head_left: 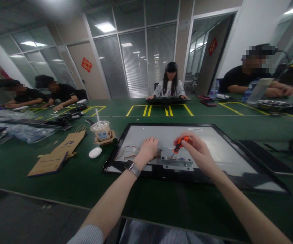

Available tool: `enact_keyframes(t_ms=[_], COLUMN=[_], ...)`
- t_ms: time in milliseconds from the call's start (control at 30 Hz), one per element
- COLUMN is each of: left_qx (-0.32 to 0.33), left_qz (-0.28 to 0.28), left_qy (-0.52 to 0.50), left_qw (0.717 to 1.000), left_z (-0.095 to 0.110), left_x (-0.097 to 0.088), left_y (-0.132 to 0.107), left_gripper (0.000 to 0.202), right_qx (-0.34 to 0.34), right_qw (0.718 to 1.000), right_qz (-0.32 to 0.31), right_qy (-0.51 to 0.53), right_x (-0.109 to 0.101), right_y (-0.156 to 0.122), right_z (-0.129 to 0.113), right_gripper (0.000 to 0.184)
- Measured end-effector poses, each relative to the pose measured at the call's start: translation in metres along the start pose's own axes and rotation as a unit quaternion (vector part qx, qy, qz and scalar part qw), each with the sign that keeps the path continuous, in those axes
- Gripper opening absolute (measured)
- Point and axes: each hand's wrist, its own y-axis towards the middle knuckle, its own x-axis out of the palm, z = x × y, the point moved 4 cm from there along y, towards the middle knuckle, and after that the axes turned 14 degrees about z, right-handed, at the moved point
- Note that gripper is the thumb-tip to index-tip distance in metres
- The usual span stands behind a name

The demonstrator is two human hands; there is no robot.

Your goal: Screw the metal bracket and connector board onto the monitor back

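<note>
A black-framed monitor panel [212, 135] lies face down on the green table [85, 176], its grey metal back up. A small metal bracket with a connector port [178, 162] sits near its front edge, and thin coloured wires [126, 152] run to its left. My right hand [195, 150] is closed round an orange-handled screwdriver [180, 144], whose tip points down at the bracket. My left hand [148, 149], with a watch on the wrist, rests curled on the panel just left of the bracket, pressing on it.
A plastic drink cup with a straw [100, 130], a white mouse [95, 152] and a brown paper bag [60, 152] lie to the left. A dark flat panel [265, 156] lies to the right. Other people sit along the far side and both ends of the table.
</note>
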Motion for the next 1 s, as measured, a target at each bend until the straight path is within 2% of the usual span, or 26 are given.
enact_keyframes(t_ms=[467,1000], left_qx=[0.011,0.013], left_qz=[0.022,0.012], left_qy=[-0.006,0.000], left_qw=[1.000,1.000], left_z=[-0.003,-0.001], left_x=[0.007,0.004], left_y=[0.000,0.000], left_gripper=[0.033,0.029], right_qx=[0.005,0.082], right_qw=[1.000,0.991], right_qz=[0.006,0.040], right_qy=[0.010,0.101], right_x=[0.000,-0.001], right_y=[0.000,0.000], right_z=[0.002,0.017], right_gripper=[0.017,0.023])
